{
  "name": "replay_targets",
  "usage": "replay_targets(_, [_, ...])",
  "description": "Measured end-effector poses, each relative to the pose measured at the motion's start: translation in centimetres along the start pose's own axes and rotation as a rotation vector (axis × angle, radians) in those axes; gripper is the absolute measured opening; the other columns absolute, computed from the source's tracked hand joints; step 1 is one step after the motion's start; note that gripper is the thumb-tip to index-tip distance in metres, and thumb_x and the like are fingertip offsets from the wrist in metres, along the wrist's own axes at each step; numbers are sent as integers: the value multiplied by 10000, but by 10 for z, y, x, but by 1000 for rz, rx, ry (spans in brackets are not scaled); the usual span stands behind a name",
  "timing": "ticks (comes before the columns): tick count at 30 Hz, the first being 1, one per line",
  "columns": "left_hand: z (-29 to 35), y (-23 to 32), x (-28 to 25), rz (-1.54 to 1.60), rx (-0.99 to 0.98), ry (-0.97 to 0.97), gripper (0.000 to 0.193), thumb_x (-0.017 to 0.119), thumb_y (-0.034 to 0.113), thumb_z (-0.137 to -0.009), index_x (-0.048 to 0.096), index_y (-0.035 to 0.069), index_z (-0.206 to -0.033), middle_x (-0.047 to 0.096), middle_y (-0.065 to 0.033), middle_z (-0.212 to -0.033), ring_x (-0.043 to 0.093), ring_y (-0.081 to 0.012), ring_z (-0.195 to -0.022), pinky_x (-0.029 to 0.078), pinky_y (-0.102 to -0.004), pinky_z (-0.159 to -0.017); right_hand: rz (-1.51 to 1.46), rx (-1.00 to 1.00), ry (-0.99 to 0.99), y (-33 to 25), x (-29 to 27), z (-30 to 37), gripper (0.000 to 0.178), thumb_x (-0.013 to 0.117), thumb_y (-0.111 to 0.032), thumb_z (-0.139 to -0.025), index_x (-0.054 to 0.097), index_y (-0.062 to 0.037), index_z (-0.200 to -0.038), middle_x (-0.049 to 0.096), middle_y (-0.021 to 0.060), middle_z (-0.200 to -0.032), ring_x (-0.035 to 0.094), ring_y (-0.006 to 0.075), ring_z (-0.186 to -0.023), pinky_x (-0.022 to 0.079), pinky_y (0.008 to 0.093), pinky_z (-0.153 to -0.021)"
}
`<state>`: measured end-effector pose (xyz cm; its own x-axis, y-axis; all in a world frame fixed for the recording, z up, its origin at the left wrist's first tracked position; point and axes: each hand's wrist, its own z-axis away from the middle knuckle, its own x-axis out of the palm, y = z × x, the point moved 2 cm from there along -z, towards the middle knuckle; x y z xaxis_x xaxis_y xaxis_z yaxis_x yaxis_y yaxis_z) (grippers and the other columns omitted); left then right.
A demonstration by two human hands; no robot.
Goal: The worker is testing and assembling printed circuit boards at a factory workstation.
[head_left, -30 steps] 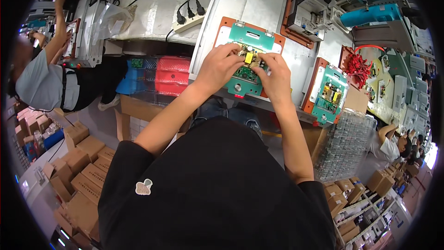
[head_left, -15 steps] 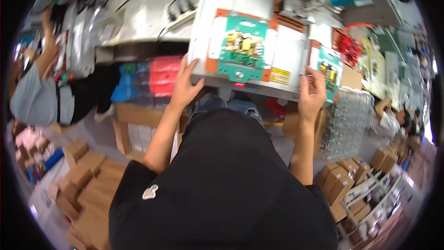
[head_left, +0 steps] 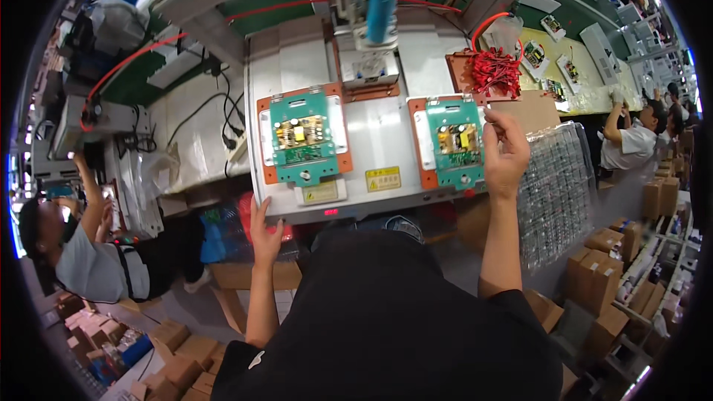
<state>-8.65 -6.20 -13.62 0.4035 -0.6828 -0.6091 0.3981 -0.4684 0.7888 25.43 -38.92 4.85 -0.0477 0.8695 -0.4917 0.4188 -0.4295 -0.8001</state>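
A white machine bed (head_left: 368, 130) is in front of me, with two green fixtures mounted on orange-brown bases. The left fixture (head_left: 286, 171) cradles a circuit board (head_left: 298, 134) with yellow and black parts. A similar circuit board (head_left: 457, 139) sits in the right fixture (head_left: 451, 175). My left hand (head_left: 265, 236) is at the bed's front left corner, fingers spread, holding nothing I can see. Beside the right fixture's right edge is my right hand (head_left: 506, 152), raised, its fingers bent and the thumb apart from the index finger. Nothing shows between them.
A press head with a blue cylinder (head_left: 382, 0) hangs over the bed. Right of it lie a heap of red parts (head_left: 495, 73) and a stack of clear trays (head_left: 555, 193). Co-workers (head_left: 82, 252) are at left and far right. Cartons (head_left: 594, 275) stand on the floor.
My view has swung, bringing the press head and more of the bed into sight. My left hand stays by the front left corner, and my right hand stays by the right fixture.
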Motion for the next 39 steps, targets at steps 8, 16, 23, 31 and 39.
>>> replay_targets(8, [37,-44,-21,409,-447,245,789,443,-196,-758,261,-18,-1505,524,-123,-1344,551,-172,-1163,443,-251,-937,-109,-55,40,36,-30,-34,190,573,16,-930,660,17,-1099,575,4,-855,506,56,-709,406,197,-618])
replay_targets(16, [42,-44,-33,214,-574,355,733,364,-181,-739,344,-68,-1463,489,-119,-1421,529,-153,-1201,388,-229,-993,-270,326,26,99,-42,-27,200,531,-58,-983,656,44,-1102,477,-39,-644,420,33,-533,307,193,-495])
replay_targets(23, [57,-39,-23,224,-520,433,739,393,-172,-738,381,-33,-1464,576,-4,-1170,542,-86,-929,415,-186,-840,-329,324,-99,116,-56,-38,213,550,-95,-970,635,52,-840,503,-13,-598,419,31,-514,285,208,-471])
replay_targets(31, [30,-57,-7,-29,-456,387,684,402,-152,-777,401,-35,-1451,591,0,-1114,530,-75,-893,421,-187,-811,-124,307,-157,123,-57,-34,138,584,-75,-962,644,49,-972,575,3,-741,519,58,-653,402,213,-568])
replay_targets(39, [-6,-33,-28,263,-384,420,580,483,-113,-827,480,-27,-1401,614,-12,-1096,553,-102,-918,436,-219,-840,79,125,-472,52,-34,-40,215,673,-39,-861,666,-16,-1074,645,69,-891,585,123,-739,462,261,-620])
